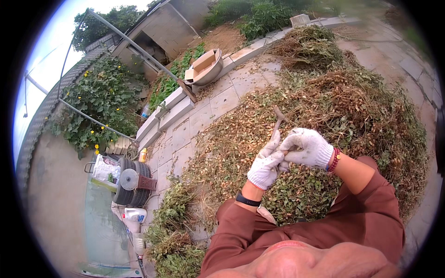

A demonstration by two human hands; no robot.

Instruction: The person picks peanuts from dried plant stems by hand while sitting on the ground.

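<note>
White knit gloves cover both of my hands, which meet over a heap of picked peanuts and leaves (222,146). My left hand (266,163) has bent fingers, and its fingertips touch those of my right hand (307,146). Pinched between them is a small brown piece (285,152), mostly hidden by the gloves. A forked wooden stick (278,120) runs up from the fingers of my left hand; whether that hand grips it or it lies behind cannot be told. Right of my hands rises a pile of pulled peanut plants (358,93) with pods on their roots.
A second plant bundle (306,43) lies at the far end, and stripped vines (174,215) lie at lower left. A metal basin (208,71) holding cardboard stands by the concrete curb (175,113). Tires (134,180), a white jug (135,214) and a metal pole (135,45) are left.
</note>
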